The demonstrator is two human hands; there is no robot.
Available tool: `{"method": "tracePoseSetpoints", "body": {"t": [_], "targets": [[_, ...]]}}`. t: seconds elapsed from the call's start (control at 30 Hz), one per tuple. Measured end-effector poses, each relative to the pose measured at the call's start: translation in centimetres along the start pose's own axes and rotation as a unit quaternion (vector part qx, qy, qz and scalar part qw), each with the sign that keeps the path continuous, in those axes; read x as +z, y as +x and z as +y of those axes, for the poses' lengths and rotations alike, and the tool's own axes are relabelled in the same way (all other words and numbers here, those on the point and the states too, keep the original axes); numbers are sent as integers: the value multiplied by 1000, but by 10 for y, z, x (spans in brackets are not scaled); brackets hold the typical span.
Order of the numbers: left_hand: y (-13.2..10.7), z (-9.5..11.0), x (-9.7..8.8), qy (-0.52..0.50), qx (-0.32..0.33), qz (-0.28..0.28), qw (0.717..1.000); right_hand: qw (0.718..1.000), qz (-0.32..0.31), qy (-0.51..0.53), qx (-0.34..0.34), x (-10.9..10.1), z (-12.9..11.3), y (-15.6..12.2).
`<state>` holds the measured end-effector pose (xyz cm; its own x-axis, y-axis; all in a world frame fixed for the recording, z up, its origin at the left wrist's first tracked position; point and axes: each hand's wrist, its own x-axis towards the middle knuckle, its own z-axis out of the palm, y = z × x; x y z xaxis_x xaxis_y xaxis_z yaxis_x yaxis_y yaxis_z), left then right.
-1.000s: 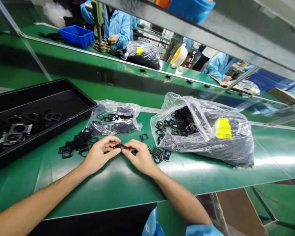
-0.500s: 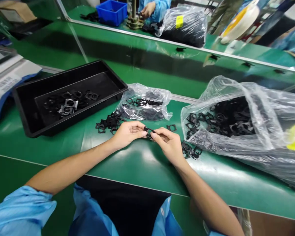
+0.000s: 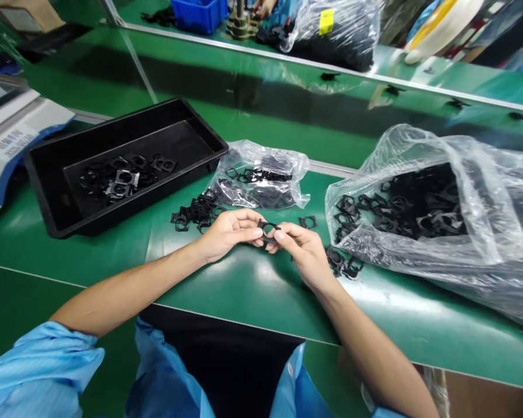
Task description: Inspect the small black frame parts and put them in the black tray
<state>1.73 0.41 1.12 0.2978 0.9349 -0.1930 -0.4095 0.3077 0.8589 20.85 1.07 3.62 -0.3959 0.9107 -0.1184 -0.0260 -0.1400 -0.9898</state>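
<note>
Between my two hands, just above the green table, is a small black plastic ring-shaped part with a round hole. My left hand pinches its left end between thumb and fingers. At the right end, the thumb and fingers of my right hand close on the same part. A pile of similar black parts lies beyond my left hand. One loose black part rests just past my right hand, and a few more black parts lie to its right.
A black tray with several parts stands at the left. Behind my hands lies a small clear bag of parts. A large open plastic bag fills the right side. Across the divider are a blue bin and a person's hand.
The black part has been turned, so its round opening now faces me more. Both hands stay closed on it. The whole view has shifted slightly.
</note>
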Motion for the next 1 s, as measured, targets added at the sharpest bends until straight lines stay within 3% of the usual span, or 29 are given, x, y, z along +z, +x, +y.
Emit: {"method": "tracePoseSetpoints", "body": {"t": [0.27, 0.47, 0.83, 1.0], "targets": [[2, -2, -2, 8, 12, 19, 1000, 1000, -6, -19, -23, -1, 4, 2], [2, 0, -4, -6, -19, -3, 1000, 998, 1, -42, -46, 2, 0, -1], [1, 2, -1, 19, -13, 10, 1000, 999, -7, -36, -19, -2, 1, 0], [1, 5, 1, 33, -1, 20, 999, 999, -12, 51, 8, 1, 4, 2]]}}
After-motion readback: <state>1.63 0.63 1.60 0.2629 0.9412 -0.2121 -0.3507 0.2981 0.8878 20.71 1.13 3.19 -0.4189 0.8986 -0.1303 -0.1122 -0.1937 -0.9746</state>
